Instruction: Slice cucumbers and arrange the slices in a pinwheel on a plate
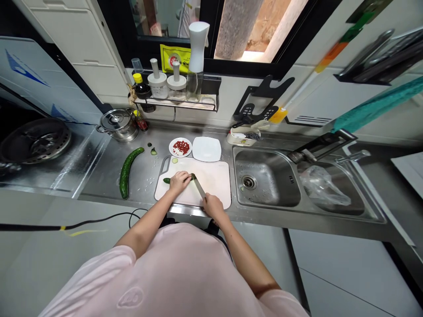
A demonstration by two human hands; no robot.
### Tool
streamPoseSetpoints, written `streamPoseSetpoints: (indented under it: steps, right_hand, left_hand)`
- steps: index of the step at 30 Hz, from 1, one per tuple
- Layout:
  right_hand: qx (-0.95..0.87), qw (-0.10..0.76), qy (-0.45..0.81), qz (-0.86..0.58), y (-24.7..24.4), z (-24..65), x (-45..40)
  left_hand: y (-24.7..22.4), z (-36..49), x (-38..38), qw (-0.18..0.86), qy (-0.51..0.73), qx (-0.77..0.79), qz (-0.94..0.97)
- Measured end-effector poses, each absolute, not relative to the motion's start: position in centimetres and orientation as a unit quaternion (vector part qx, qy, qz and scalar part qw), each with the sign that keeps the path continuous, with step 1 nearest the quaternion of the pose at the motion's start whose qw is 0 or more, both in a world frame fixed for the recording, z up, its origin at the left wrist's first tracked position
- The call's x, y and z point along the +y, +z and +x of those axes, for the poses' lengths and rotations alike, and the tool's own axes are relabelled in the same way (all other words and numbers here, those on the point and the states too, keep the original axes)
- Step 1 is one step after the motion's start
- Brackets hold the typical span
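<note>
On the white cutting board [214, 176], my left hand [179, 181] presses down on a cucumber, its fingers closed round it; one end of the cucumber [166, 180] pokes out on the left. My right hand [213, 205] grips a knife [198, 188] by its handle. The blade's tip touches the cucumber's right end, just beside my left fingertips. A pale round cucumber slice [175, 160] lies near the board's top left corner. Left of the board, a whole curved cucumber [126, 172] rests on the steel counter. Most of the held cucumber is hidden under my hand.
Behind the board stand a plate of chopped red pieces [181, 147] and a white square plate [206, 149]. Cucumber scraps [153, 151] lie on the counter. To the right is a sink [267, 176]; a lidded pot [119, 125] and a stove burner [36, 138] are left.
</note>
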State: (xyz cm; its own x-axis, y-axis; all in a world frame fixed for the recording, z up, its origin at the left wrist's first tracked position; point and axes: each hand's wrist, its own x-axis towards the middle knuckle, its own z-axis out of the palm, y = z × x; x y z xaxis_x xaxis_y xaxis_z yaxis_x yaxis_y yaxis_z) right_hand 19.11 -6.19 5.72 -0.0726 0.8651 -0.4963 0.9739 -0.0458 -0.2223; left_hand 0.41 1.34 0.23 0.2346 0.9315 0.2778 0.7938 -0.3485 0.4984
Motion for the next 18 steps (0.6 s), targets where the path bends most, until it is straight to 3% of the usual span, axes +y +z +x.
streamPoseSetpoints:
  steps: [13, 18]
  right_hand:
    - [0.677, 0.035, -0.184, 0.711, 7.3, 19.4, -6.4]
    - [0.675, 0.024, -0.17, 0.718, 7.0, 19.7, -6.4]
  left_hand:
    - [1.1, 0.2, 1.1, 0.137, 0.266, 0.568, 0.766]
    - [1.0, 0.0, 1.0, 0.135, 0.352, 0.631, 0.679]
